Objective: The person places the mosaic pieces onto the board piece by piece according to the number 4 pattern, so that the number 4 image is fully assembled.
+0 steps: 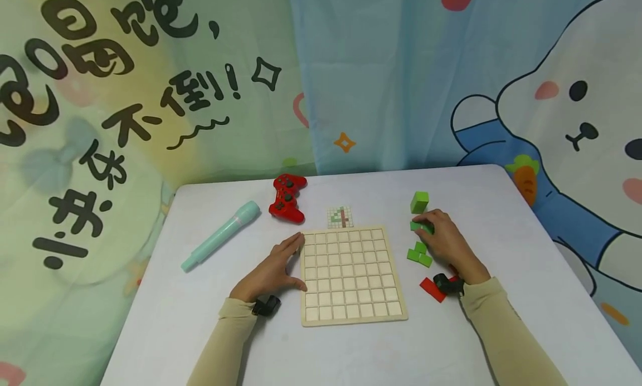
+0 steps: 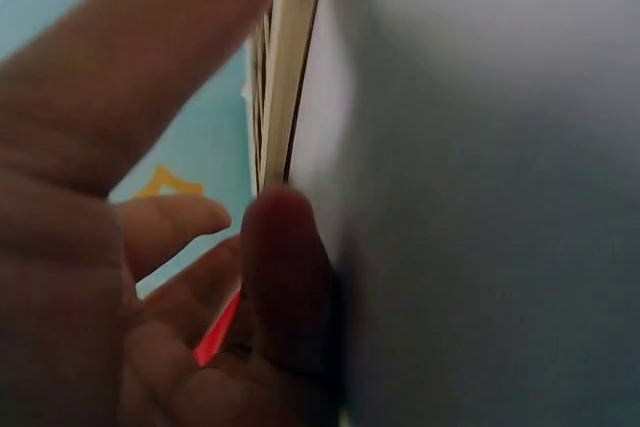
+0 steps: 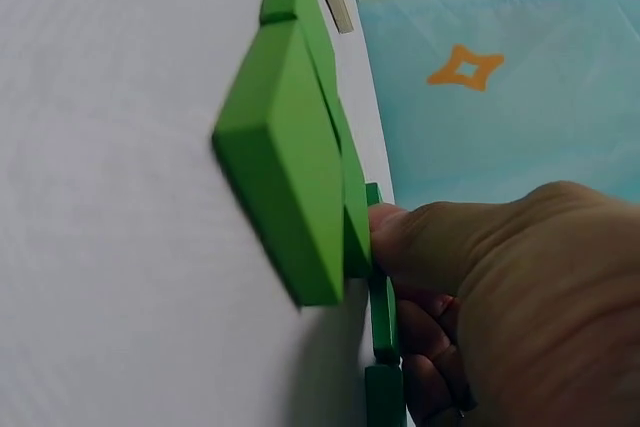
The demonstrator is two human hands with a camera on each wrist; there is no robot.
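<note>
while the left hand, fingers uncurled, touches the wooden board at its left edge, the right hand pinches a green block right of the board. best lift it straight up, clear of the stepped green piece.

Black Chinese lettering on the green-yellow curtain, “不倒!” at the lower line's end, the rest uncertain
</note>
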